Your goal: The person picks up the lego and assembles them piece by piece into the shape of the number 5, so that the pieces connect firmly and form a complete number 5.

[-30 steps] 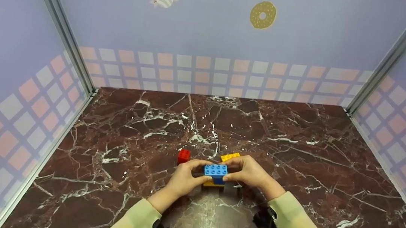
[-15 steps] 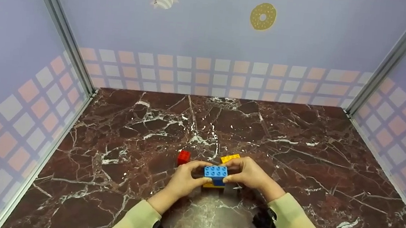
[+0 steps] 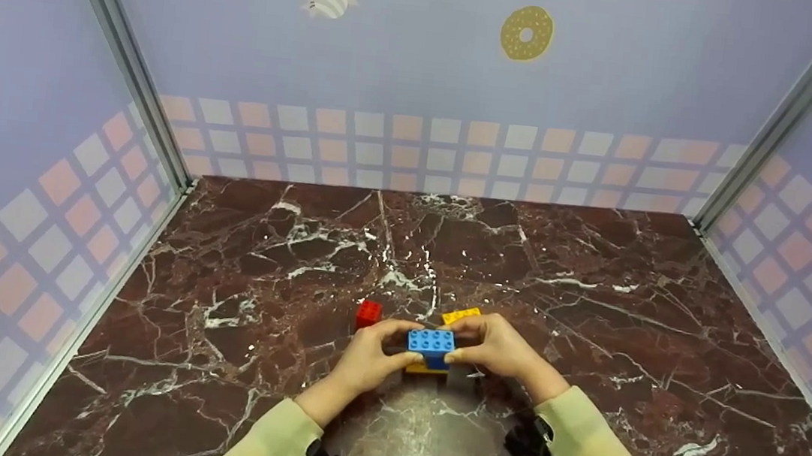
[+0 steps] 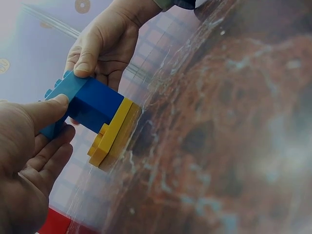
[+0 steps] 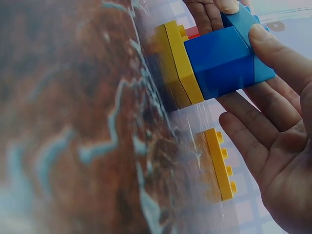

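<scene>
A light blue toy brick (image 3: 432, 340) with studs on top sits on a darker blue brick (image 5: 219, 63). Beneath both is a thin yellow brick (image 4: 117, 131) that rests on the table, its studs partly exposed on the left. At the left end, my left hand (image 3: 368, 358) pinches the light blue brick between thumb and fingers. The other end is pinched by my right hand (image 3: 503, 349), its thumb on the near side. Fingers hide part of the stack's far side.
Behind my left hand stands a red brick (image 3: 368, 315). A second yellow brick (image 5: 222, 163) lies on the table just beyond my right hand. The dark red marbled table (image 3: 297, 262) is bounded by patterned walls (image 3: 422, 71).
</scene>
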{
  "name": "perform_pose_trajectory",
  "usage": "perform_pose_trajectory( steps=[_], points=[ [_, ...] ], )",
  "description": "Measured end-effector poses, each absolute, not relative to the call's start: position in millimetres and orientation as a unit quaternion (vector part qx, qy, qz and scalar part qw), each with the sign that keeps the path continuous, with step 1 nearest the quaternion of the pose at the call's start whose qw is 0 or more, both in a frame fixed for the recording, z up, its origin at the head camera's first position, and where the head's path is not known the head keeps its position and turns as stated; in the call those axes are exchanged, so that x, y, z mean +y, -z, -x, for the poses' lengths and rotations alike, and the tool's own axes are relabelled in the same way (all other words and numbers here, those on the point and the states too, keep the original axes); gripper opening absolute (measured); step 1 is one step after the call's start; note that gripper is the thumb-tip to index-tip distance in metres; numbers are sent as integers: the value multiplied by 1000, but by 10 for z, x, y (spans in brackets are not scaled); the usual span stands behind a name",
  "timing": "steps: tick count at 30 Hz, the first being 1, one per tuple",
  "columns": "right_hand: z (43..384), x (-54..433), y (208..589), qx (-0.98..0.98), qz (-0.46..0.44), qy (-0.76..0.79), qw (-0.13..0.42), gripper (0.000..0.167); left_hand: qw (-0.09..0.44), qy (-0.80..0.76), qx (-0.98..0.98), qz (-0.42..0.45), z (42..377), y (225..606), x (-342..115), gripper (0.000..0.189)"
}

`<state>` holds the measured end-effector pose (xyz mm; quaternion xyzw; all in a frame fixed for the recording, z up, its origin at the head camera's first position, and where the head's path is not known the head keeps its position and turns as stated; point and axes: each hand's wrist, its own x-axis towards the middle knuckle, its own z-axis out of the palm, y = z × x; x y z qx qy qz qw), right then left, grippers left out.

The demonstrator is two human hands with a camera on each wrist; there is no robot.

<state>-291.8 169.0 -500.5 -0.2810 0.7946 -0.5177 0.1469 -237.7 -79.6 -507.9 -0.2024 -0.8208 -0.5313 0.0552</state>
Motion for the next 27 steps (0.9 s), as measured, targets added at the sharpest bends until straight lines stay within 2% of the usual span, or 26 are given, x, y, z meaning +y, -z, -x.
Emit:
perform_pose_trajectory(
  steps=[27],
  points=[
    [2905, 1675, 4989, 787, 288, 526, 144, 41, 55, 537, -820, 190, 2382, 5091, -799, 45]
  ],
)
